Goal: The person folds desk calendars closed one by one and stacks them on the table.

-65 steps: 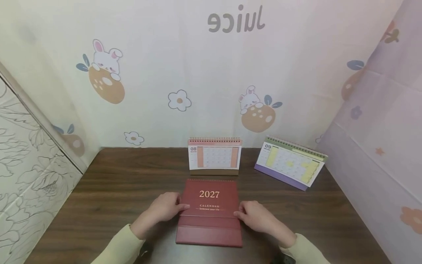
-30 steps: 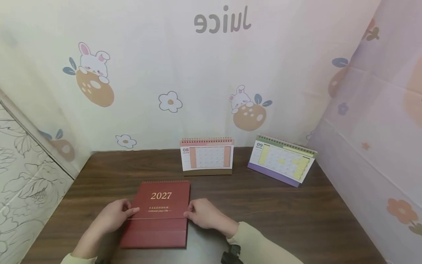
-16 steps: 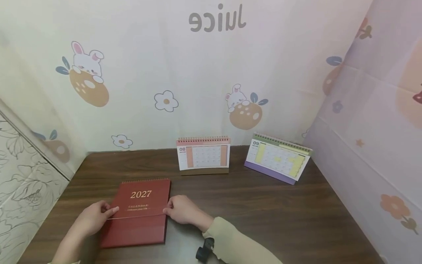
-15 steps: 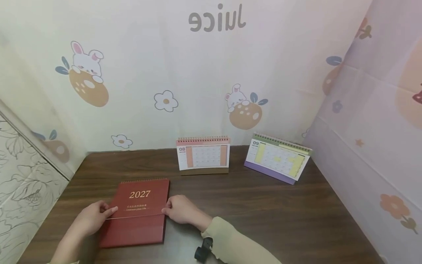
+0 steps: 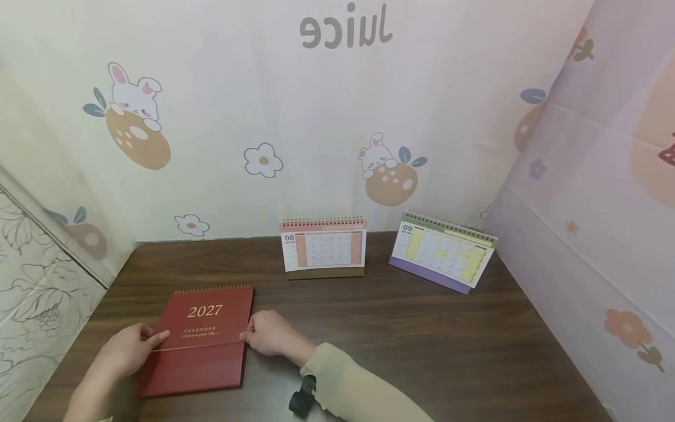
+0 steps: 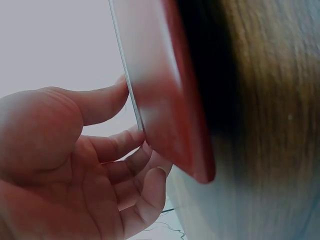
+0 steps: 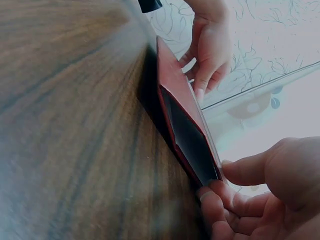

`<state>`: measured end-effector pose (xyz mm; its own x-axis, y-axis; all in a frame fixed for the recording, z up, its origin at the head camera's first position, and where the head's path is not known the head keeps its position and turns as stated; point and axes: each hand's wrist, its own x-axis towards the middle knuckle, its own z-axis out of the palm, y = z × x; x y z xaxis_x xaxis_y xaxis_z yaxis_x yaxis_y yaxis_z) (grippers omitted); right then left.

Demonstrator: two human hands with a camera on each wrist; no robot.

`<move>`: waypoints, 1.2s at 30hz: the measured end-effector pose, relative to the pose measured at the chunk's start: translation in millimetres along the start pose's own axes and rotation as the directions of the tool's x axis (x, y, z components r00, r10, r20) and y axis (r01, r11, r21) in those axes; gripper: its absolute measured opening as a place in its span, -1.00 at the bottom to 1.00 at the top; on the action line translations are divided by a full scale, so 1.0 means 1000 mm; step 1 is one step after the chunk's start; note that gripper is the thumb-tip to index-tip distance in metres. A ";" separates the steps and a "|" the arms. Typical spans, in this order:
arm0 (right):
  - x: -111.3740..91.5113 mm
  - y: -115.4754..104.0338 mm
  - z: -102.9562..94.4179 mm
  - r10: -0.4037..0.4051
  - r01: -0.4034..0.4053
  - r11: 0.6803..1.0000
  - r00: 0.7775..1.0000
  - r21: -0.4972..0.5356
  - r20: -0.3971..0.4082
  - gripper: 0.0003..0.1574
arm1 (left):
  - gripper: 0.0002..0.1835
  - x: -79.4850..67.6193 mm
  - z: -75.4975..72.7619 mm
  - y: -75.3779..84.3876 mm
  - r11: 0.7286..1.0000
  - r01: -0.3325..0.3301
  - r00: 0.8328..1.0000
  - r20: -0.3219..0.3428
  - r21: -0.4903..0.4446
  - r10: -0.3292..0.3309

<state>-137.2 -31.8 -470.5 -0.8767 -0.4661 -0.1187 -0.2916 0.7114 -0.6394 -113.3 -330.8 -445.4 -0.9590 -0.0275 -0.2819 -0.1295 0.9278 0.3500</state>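
Note:
A dark red desk calendar point(image 5: 205, 328) with gold "2027" lettering and a spiral along its top edge is at the left of the table. My left hand point(image 5: 123, 351) pinches its left side, thumb on the front cover. On the opposite side, my right hand point(image 5: 271, 334) pinches the right edge between thumb and fingers. In the right wrist view the red calendar point(image 7: 182, 85) shows its hollow, folded-stand side, close over the tabletop. The left wrist view shows the lower red panel point(image 6: 165, 110) beside the left hand point(image 6: 85, 160).
A pink-topped calendar point(image 5: 327, 249) showing 08 stands at the back middle of the wooden table point(image 5: 395, 351). To its right, a green and purple calendar point(image 5: 443, 252) showing 09 stands at an angle. A patterned curtain point(image 5: 295, 105) hangs behind.
Both hands have moved the red calendar leftward from in front of the pink-topped calendar to the table's left part, keeping their pinch on its sides. The head view has shifted slightly.

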 end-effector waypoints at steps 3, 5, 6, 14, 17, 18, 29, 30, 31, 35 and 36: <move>0.001 -0.002 -0.001 0.006 -0.006 1.000 1.000 -0.019 0.004 -0.36 | -0.31 0.000 0.000 -0.001 1.000 -0.004 1.000 -0.007 0.002 0.004; 0.001 -0.003 -0.002 0.001 -0.001 1.000 1.000 -0.024 0.007 -0.35 | -0.30 -0.001 -0.001 -0.001 1.000 -0.004 1.000 -0.011 0.003 0.004; 0.001 -0.003 -0.002 0.000 0.000 1.000 1.000 -0.028 0.008 -0.34 | -0.29 -0.001 -0.001 -0.001 1.000 -0.006 1.000 -0.014 0.004 0.006; 0.001 0.002 -0.003 0.013 -0.014 1.000 1.000 0.014 0.013 -0.54 | -0.13 0.000 -0.001 0.006 1.000 0.011 0.994 -0.111 0.018 -0.009; 0.001 0.004 -0.006 -0.005 0.005 1.000 1.000 0.027 0.011 -0.62 | -0.14 0.001 -0.001 0.017 0.999 0.012 0.985 -0.174 0.033 -0.006; 0.001 0.005 -0.007 -0.019 0.018 1.000 1.000 0.025 0.005 -0.65 | -0.16 0.001 -0.001 0.021 0.999 0.009 0.981 -0.193 0.038 -0.002; -0.003 0.026 -0.030 -0.058 0.060 0.995 0.998 0.082 -0.035 -0.79 | -0.35 0.021 0.008 0.082 0.986 -0.168 0.961 -0.223 -0.008 0.162; -0.004 0.030 -0.034 -0.056 0.059 0.994 0.998 0.093 -0.038 -0.79 | -0.35 0.023 0.009 0.089 0.985 -0.174 0.963 -0.212 -0.020 0.166; -0.005 0.033 -0.038 -0.051 0.055 0.993 0.998 0.108 -0.042 -0.79 | -0.37 0.024 0.010 0.096 0.983 -0.180 0.965 -0.201 -0.034 0.169; -0.011 0.049 -0.055 -0.008 0.018 0.987 0.998 0.161 -0.062 -0.78 | -0.46 0.033 0.014 0.123 0.975 -0.201 0.966 -0.182 -0.094 0.182; -0.013 0.053 -0.060 0.005 0.007 0.985 0.998 0.172 -0.067 -0.78 | -0.48 0.036 0.015 0.129 0.972 -0.210 0.965 -0.180 -0.105 0.189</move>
<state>-164.6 43.6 -457.2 -0.9019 -0.4262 -0.0706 -0.2275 0.6074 -0.7611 -160.5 -206.2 -424.1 -0.9956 0.0822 -0.0453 0.0492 0.8682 0.4937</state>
